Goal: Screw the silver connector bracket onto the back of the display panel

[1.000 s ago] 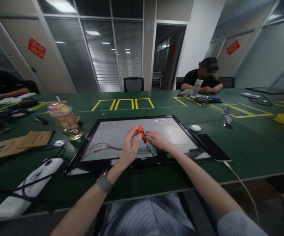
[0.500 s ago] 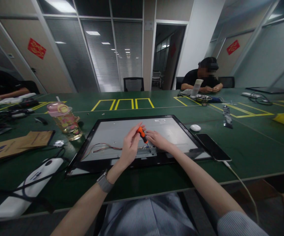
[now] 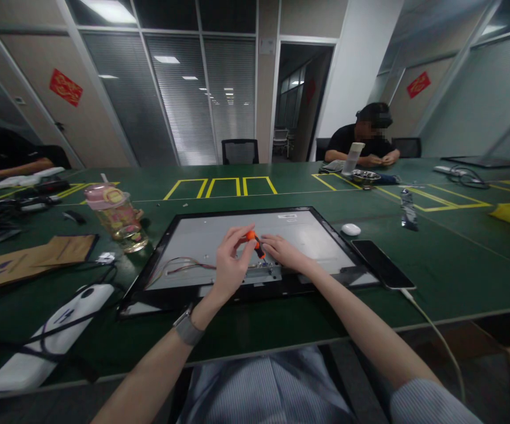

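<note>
An orange and black screwdriver (image 3: 255, 244) stands tilted over a flat display panel (image 3: 193, 235) that lies on the table, grey inside a black frame. My left hand (image 3: 231, 262) grips the top of its handle between thumb and fingers. The tip points down at a small metal bracket (image 3: 270, 271) near the panel's front edge. Close beside the handle, my right hand (image 3: 284, 252) rests over the panel with fingers stretched out; I cannot tell whether they touch the screwdriver. Thin coloured wires (image 3: 188, 263) run left from the bracket.
Left of the panel are a pink-lided cup (image 3: 116, 215), a brown paper bag (image 3: 34, 259) and a white device (image 3: 56, 335) with black cables. To the right lie a phone (image 3: 383, 265) on a cable and a white case (image 3: 351, 229). Two people sit across the table.
My left hand's fingers have shifted on the handle and curled, with the thumb now nearer its top. The right hand and the panel stay in place.
</note>
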{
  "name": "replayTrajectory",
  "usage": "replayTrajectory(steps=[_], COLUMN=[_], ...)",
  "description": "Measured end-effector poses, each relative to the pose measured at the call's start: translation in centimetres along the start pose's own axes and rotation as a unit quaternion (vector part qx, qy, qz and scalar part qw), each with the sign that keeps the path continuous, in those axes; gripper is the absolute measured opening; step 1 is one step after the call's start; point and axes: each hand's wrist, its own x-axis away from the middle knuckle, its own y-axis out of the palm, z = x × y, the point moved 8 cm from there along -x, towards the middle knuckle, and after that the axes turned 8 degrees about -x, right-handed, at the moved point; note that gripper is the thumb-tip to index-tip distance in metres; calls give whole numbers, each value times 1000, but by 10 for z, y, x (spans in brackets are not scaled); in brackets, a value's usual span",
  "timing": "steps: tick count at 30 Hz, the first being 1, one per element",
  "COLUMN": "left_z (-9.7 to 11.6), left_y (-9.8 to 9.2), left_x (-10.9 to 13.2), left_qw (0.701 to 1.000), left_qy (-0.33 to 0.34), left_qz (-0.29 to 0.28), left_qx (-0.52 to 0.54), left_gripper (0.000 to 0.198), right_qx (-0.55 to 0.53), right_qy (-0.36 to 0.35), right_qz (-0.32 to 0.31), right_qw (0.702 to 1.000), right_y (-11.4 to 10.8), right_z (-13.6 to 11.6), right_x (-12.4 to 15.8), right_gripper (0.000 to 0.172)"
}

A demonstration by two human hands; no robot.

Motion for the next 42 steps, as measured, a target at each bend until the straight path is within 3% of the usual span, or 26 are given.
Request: replayTrajectory(steps=[3,9,14,20,27,33,39,42], left_z=[1,1,-2,-3,-2,-2,-3,-2], left_y=[-5,3,-6,5,-4,9,1,2], left_x=[0,1,4,1,3,5,0,0], left_qw=[998,1000,997,999,996,999,997,999], left_qy=[1,-4,-1,-19,6,-6,-4,-2], left_qz=[27,-17,50,-29,35,-45,-2,-20], left_qx=[-49,11,-53,27,-85,-3,-74,-49], left_gripper=[22,30,21,34,24,40,28,32], right_qx=[5,6,-5,-9,-12,-10,-12,-15], right_qy=[12,8,11,18,13,19,26,22], right_qz=[-7,-6,-10,-7,-12,-13,-12,-10], right_qw=[1000,1000,1000,1000,1000,1000,1000,1000], right_y=[1,1,0,0,0,2,1,0], right_z=[2,0,0,-1,-1,2,1,0], right_x=[0,0,0,0,0,-1,0,0], right_gripper=[41,40,40,40,40,41,41,41])
